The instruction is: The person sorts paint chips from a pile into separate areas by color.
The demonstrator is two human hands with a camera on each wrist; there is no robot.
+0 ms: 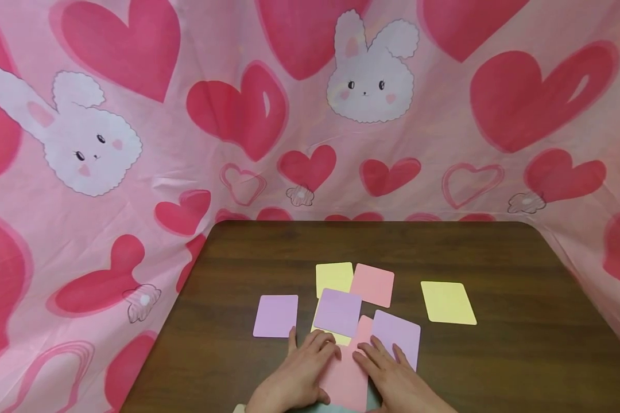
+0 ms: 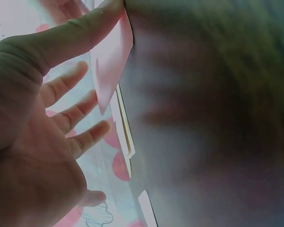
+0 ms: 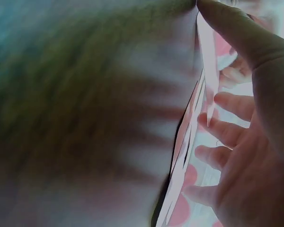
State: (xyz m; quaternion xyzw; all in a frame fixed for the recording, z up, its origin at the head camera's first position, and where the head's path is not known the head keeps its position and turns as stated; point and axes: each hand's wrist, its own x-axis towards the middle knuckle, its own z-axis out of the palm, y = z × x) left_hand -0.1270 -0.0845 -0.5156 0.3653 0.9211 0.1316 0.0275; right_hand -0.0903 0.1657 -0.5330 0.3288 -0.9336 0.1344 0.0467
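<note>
In the head view a pink card (image 1: 347,378) lies between my two hands at the table's near edge. My left hand (image 1: 301,370) holds its left side; in the left wrist view the thumb (image 2: 80,38) is on the card's near end. My right hand (image 1: 395,378) holds the other side, thumb at one end and a fingertip at the far corner in the right wrist view. The card (image 3: 208,61) stands tilted there, raised from the cards below. Right fingers overlap a purple card (image 1: 399,338). Another purple card (image 1: 338,312) lies just beyond my left fingers.
A yellow card (image 1: 334,277) and a pink card (image 1: 374,285) lie farther back. One purple card (image 1: 276,315) is at the left, and a yellow card (image 1: 448,302) at the right. The brown table (image 1: 516,355) meets a pink heart-patterned cloth (image 1: 310,126) behind.
</note>
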